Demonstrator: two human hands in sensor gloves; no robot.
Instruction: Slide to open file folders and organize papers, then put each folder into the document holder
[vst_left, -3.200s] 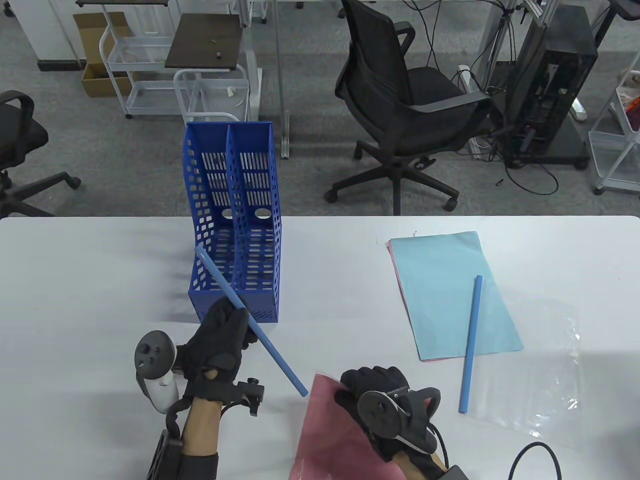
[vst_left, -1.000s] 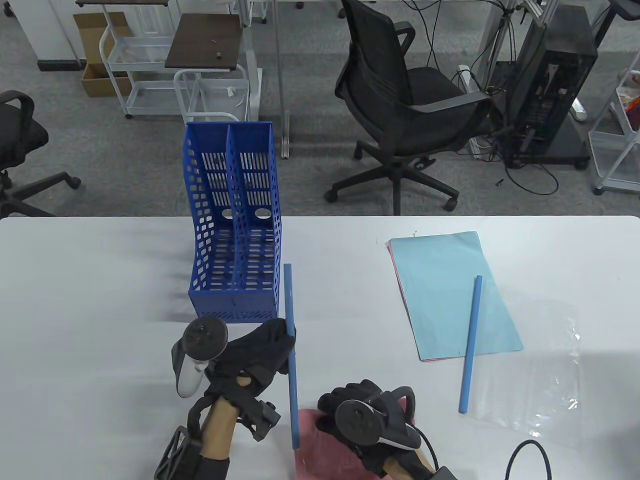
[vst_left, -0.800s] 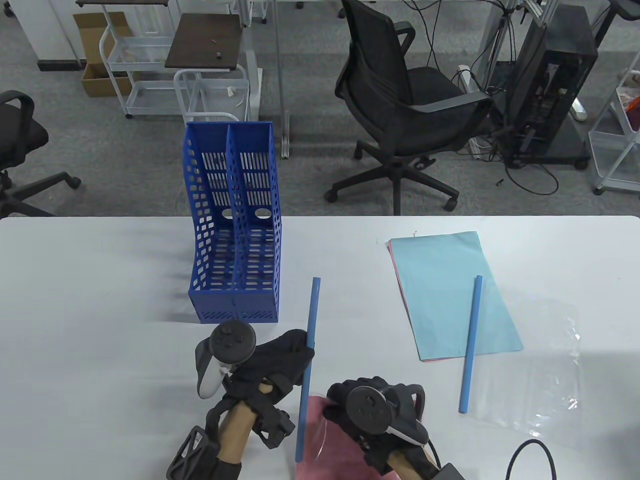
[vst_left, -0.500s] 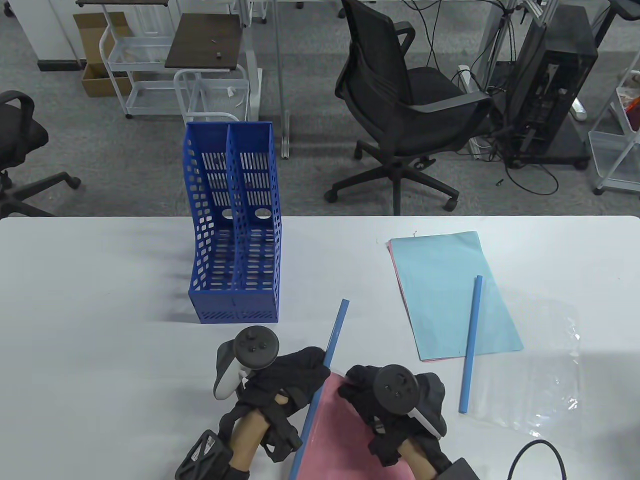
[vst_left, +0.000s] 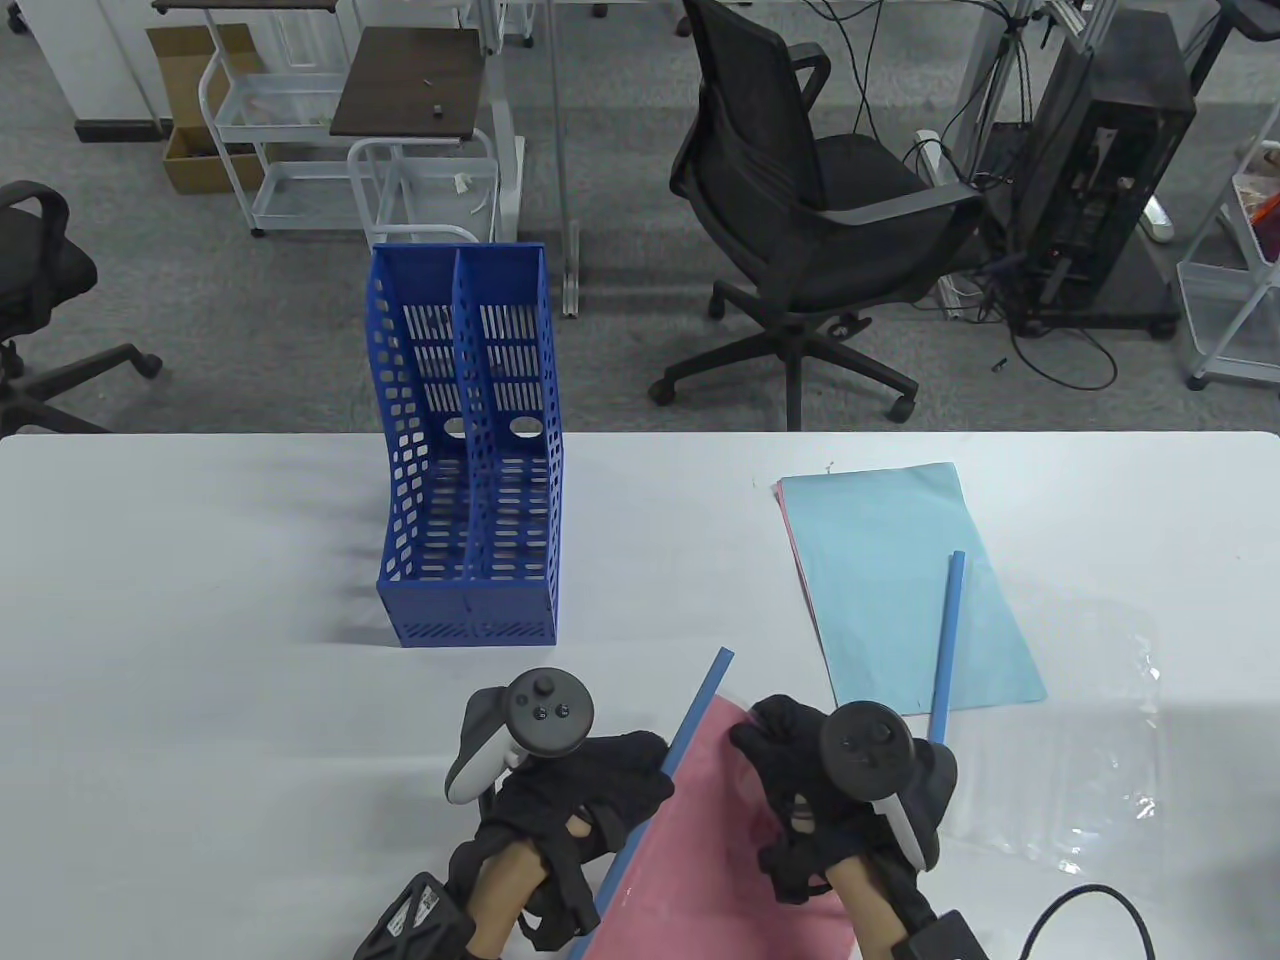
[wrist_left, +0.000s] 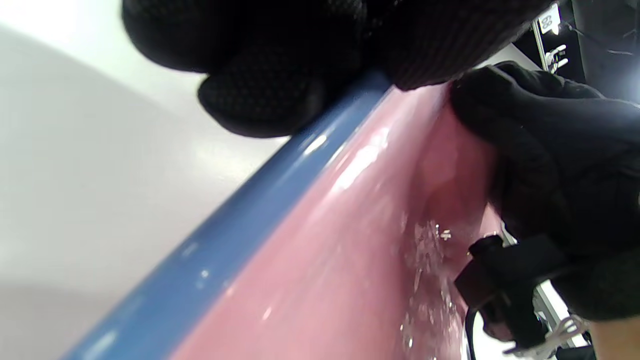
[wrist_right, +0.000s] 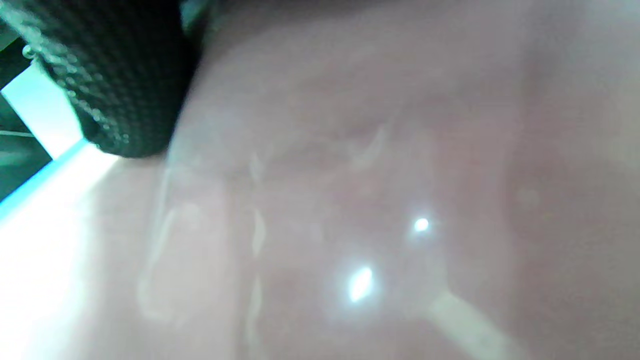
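A pink paper in a clear folder (vst_left: 720, 860) lies at the table's front edge. A blue slide bar (vst_left: 700, 700) runs along its left edge, slanting up to the right. My left hand (vst_left: 640, 775) grips this bar near its middle; in the left wrist view its fingers (wrist_left: 260, 95) curl over the bar (wrist_left: 240, 210). My right hand (vst_left: 770, 735) holds the folder's upper corner with curled fingers, seen close in the left wrist view (wrist_left: 540, 150). The right wrist view is filled by the pink folder (wrist_right: 375, 175). The blue two-slot document holder (vst_left: 470, 500) stands empty behind my left hand.
A light blue paper on a pink stack (vst_left: 900, 580) lies at the right, with a second blue slide bar (vst_left: 945, 640) across it. A clear sleeve (vst_left: 1080, 740) lies beside that. A black cable (vst_left: 1080, 900) curls at the front right corner.
My left hand carried the blue bar from in front of the holder to the right and laid it along the pink folder's left edge. My right hand moved up and right with the folder.
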